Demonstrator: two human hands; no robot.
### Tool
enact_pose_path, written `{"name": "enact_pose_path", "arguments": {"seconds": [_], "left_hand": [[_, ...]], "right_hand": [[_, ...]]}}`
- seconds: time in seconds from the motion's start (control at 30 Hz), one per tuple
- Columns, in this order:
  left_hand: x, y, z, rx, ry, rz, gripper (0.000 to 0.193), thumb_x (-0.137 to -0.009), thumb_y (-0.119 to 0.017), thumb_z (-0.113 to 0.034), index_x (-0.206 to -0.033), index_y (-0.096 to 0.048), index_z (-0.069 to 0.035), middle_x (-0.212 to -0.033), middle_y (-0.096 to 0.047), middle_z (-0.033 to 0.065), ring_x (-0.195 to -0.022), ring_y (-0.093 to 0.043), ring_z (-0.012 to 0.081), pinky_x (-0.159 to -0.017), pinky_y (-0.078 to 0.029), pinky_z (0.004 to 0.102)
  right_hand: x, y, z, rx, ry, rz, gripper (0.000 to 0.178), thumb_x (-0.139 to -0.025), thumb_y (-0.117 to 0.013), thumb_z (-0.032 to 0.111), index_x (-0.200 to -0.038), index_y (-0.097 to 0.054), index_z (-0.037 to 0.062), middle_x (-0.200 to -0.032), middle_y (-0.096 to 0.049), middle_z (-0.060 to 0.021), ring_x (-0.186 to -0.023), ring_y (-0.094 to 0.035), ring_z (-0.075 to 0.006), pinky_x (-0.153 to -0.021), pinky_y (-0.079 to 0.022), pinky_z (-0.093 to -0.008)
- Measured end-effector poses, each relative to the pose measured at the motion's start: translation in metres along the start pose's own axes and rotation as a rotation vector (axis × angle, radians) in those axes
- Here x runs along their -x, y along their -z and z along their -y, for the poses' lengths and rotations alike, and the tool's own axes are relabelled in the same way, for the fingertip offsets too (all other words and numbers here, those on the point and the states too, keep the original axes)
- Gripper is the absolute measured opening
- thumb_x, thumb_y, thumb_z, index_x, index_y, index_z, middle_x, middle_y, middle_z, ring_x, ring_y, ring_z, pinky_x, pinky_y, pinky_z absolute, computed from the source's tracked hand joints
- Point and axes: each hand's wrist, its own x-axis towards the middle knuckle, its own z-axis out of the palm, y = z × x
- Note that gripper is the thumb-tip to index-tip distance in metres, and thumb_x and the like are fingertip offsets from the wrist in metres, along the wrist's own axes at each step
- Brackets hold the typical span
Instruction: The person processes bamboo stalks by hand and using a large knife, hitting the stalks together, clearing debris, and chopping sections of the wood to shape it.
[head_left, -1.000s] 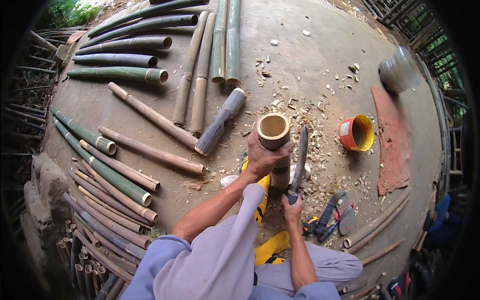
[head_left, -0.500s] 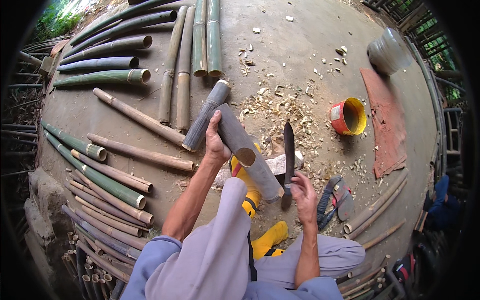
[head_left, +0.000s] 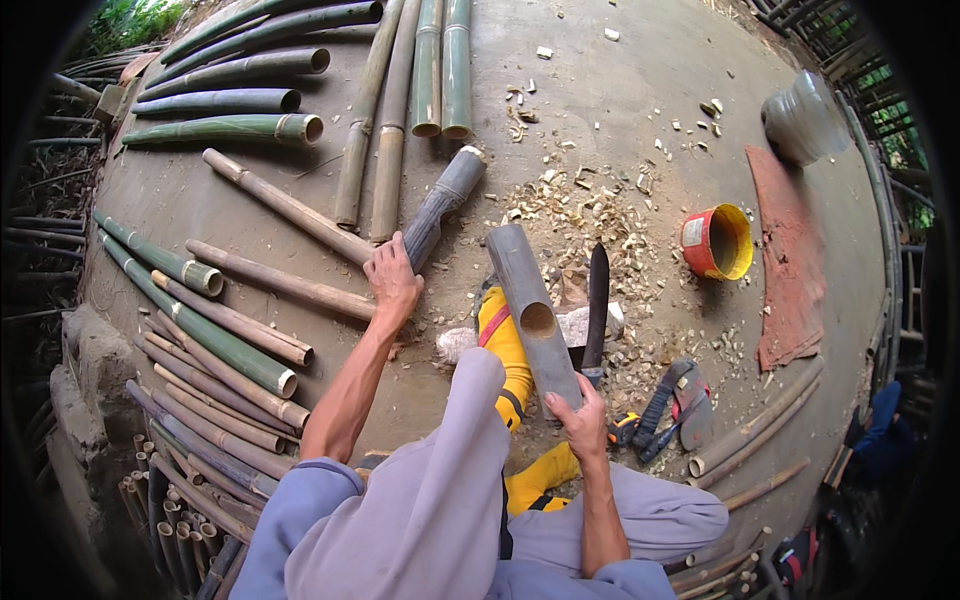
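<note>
My right hand (head_left: 578, 418) grips the lower end of a grey bamboo tube (head_left: 520, 275) with an oval hole cut in its side, held up in front of my knee. My left hand (head_left: 395, 280) has its fingers curled over the near end of a second dark bamboo tube (head_left: 447, 200) lying on the ground. A machete (head_left: 598, 300) with a dark blade is just right of the held tube, beside a whitish block (head_left: 603, 322). Its handle is partly hidden by my right hand.
Wood chips (head_left: 585, 220) litter the ground ahead. Bamboo poles (head_left: 225, 128) lie to the left. On the right are a red and yellow bucket (head_left: 700, 245), a reddish sheet (head_left: 785, 270), a clear plastic jug (head_left: 805, 120), a sandal (head_left: 690, 405) and an orange tape measure (head_left: 622, 430).
The holed bamboo tube has passed from my left hand to my right hand and stands steeper. My left hand has moved up and left onto the tube on the ground.
</note>
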Motion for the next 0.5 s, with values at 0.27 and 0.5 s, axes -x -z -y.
{"name": "enact_pose_path", "arguments": {"seconds": [0.27, 0.5], "left_hand": [[-0.008, 0.003, -0.027, 1.609, 0.711, 0.743, 0.054, -0.074, -0.066, -0.039, -0.114, -0.050, -0.006, -0.094, -0.059, 0.0101, -0.080, -0.060, 0.0239, -0.070, -0.051, 0.0433], [0.000, -0.009, -0.046, 1.968, 0.678, 0.785, 0.052, -0.089, -0.043, -0.051, -0.121, -0.048, -0.010, -0.105, -0.060, 0.0115, -0.095, -0.060, 0.0259, -0.085, -0.046, 0.0485]], "right_hand": [[0.009, 0.005, 0.012, 0.042, 0.035, -0.020, 0.053, -0.077, -0.070, 0.030, -0.115, -0.056, -0.0048, -0.094, -0.066, -0.0117, -0.082, -0.061, -0.0148, -0.074, -0.049, -0.0282], [0.041, 0.015, 0.018, 0.110, 0.014, -0.001, 0.052, -0.075, -0.071, 0.027, -0.114, -0.056, -0.0047, -0.094, -0.065, -0.0123, -0.084, -0.061, -0.0159, -0.077, -0.048, -0.0290]]}}
